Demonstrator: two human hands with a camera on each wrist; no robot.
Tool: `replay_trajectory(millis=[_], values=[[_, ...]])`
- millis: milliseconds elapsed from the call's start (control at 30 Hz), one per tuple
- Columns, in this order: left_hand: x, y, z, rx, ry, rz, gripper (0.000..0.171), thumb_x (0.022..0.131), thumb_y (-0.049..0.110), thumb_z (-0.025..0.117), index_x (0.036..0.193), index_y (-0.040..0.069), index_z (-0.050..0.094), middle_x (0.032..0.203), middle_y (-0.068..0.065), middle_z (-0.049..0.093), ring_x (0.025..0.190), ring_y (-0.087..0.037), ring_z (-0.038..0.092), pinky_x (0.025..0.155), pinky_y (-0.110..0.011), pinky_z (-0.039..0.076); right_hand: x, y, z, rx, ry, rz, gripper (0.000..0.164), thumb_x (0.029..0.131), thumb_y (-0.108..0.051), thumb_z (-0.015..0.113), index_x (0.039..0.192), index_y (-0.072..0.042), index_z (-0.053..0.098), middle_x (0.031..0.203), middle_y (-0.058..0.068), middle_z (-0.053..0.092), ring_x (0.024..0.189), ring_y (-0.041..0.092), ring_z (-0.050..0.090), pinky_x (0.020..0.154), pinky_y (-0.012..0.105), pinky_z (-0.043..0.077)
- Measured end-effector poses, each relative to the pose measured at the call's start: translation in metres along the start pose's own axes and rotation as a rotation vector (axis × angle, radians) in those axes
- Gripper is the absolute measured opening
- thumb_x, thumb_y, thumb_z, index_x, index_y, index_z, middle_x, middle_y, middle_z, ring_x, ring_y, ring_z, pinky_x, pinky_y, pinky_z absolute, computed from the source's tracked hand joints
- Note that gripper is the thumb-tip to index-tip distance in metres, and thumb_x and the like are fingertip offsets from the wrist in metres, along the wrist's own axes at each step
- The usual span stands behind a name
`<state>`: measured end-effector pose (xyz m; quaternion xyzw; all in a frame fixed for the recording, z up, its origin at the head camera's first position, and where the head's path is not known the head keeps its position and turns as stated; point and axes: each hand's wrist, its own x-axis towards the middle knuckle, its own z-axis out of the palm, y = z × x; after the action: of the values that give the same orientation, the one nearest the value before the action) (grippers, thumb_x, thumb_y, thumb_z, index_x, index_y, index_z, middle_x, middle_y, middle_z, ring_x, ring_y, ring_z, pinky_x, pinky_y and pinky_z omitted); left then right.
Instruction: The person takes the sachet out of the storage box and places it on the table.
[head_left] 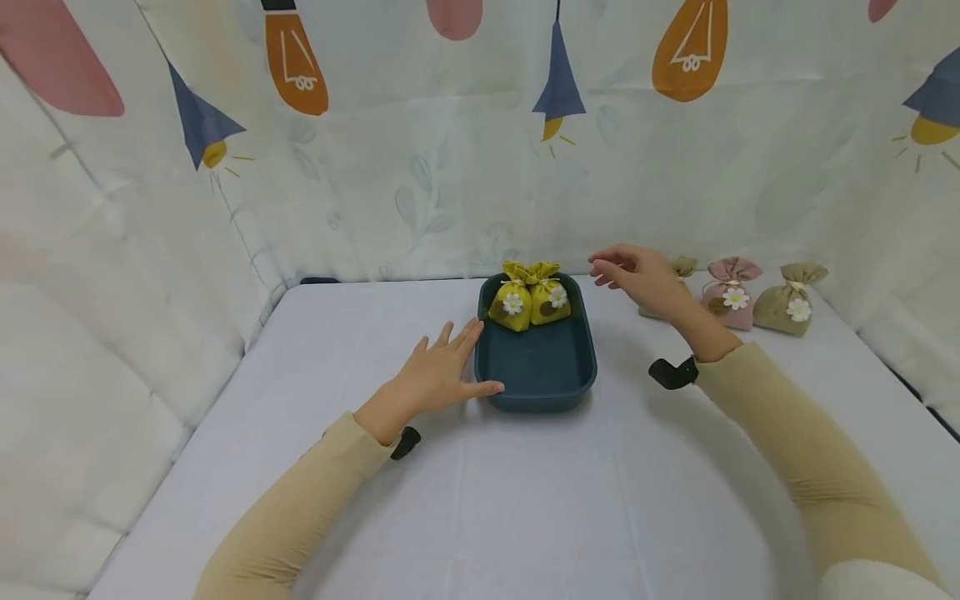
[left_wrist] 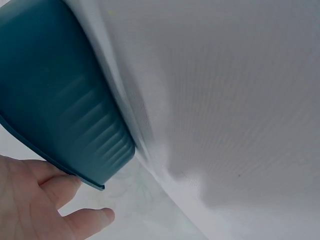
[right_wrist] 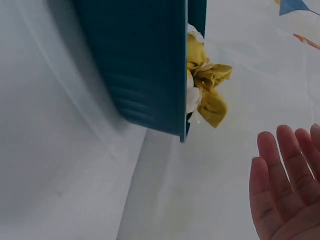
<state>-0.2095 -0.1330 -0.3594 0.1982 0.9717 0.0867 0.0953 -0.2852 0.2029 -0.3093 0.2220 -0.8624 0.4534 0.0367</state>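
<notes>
A dark teal tray (head_left: 536, 367) stands on the white table. Two yellow drawstring pouches (head_left: 512, 305) with white flowers sit side by side at its far end. My left hand (head_left: 431, 377) rests its spread, straight fingers along the tray's left rim; in the left wrist view the fingertips are right at that rim. To the right of the tray and above the table, my right hand (head_left: 636, 279) holds nothing, its fingers loosely bent. In the right wrist view the fingers (right_wrist: 295, 175) are apart from the tray wall and the yellow pouch tops (right_wrist: 212, 95).
At the back right stand a pink pouch (head_left: 731, 292) and a green-beige pouch (head_left: 791, 300), each with a white flower. Another green-beige pouch (head_left: 684, 267) is partly hidden behind my right hand. A patterned white curtain (head_left: 465, 167) hangs behind the table.
</notes>
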Motion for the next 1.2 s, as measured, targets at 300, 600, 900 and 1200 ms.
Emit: replay_trajectory(millis=[300,600,900,1200], values=[[-0.001,0.001,-0.001,-0.012,0.005,0.004,0.109,0.09,0.077,0.057,0.167,0.015,0.009,0.172,-0.001,0.006,0.155,-0.04,0.009,0.119,-0.067,0.013,0.022,-0.008,0.012,0.015,-0.078,0.086,0.04,0.11,-0.024,0.052,0.138,0.004,0.06,0.125,0.025,0.067,0.111,0.041,0.067,0.093,0.041,0.057],[-0.002,0.001,-0.001,-0.01,0.004,0.001,0.11,0.089,0.077,0.057,0.167,0.016,0.009,0.172,-0.001,0.006,0.155,-0.041,0.01,0.119,-0.067,0.013,0.048,-0.012,0.024,0.111,-0.118,0.223,0.044,0.108,-0.029,0.056,0.137,0.003,0.061,0.126,0.028,0.065,0.113,0.04,0.066,0.094,0.045,0.056],[0.0,0.001,-0.001,-0.004,-0.004,-0.002,0.11,0.09,0.078,0.055,0.167,0.017,0.006,0.172,0.001,0.004,0.155,-0.039,0.009,0.12,-0.066,0.012,0.069,-0.019,0.034,0.08,-0.201,0.353,0.046,0.108,-0.028,0.056,0.143,0.002,0.056,0.128,0.025,0.064,0.111,0.036,0.067,0.096,0.043,0.055],[0.0,0.0,-0.001,-0.009,0.002,0.004,0.11,0.089,0.078,0.056,0.167,0.016,0.008,0.172,0.0,0.006,0.155,-0.04,0.011,0.119,-0.067,0.014,0.083,-0.018,0.046,0.036,-0.276,0.38,0.041,0.109,-0.023,0.054,0.141,0.002,0.058,0.126,0.025,0.066,0.105,0.033,0.069,0.091,0.041,0.058]])
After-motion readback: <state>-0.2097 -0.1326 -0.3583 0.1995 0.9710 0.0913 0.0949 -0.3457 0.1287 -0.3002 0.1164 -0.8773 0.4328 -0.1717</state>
